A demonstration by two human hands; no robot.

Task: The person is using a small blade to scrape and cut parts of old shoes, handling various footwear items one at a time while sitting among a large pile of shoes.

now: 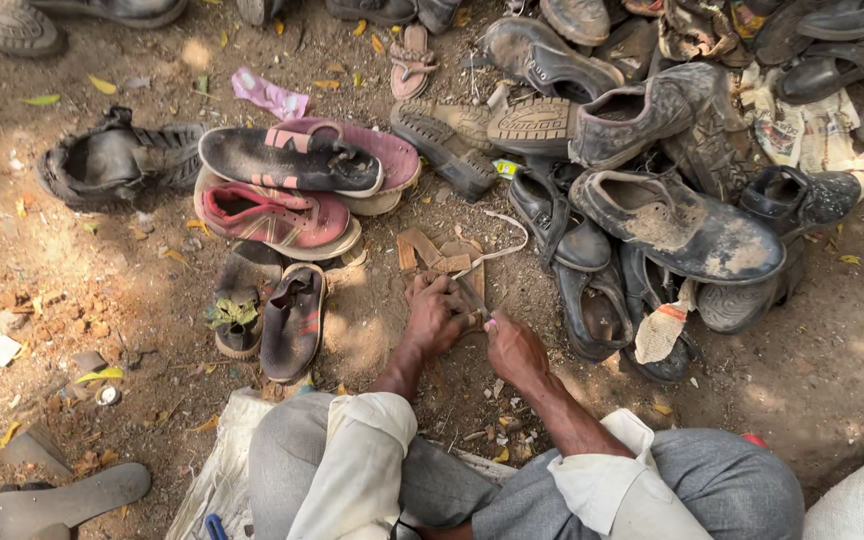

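Note:
I sit on the dirt ground with my knees spread. My left hand (pixel 434 316) presses down on a worn brown sandal piece (pixel 440 255) lying in front of me. My right hand (pixel 514 347) grips a small knife (pixel 475 300) whose blade meets the sandal by my left fingers. A pale strap (pixel 504 238) curls off the sandal's far end. Small scraps lie on the ground beneath my wrists.
A heap of dusty black shoes (pixel 672 215) rises at the right. Red and pink sneakers (pixel 282 215) are stacked to the left, with a dark sandal (pixel 117 160) beyond. A small dark shoe (pixel 292 320) lies near my left knee. White sacking (pixel 214 480) spreads under my legs.

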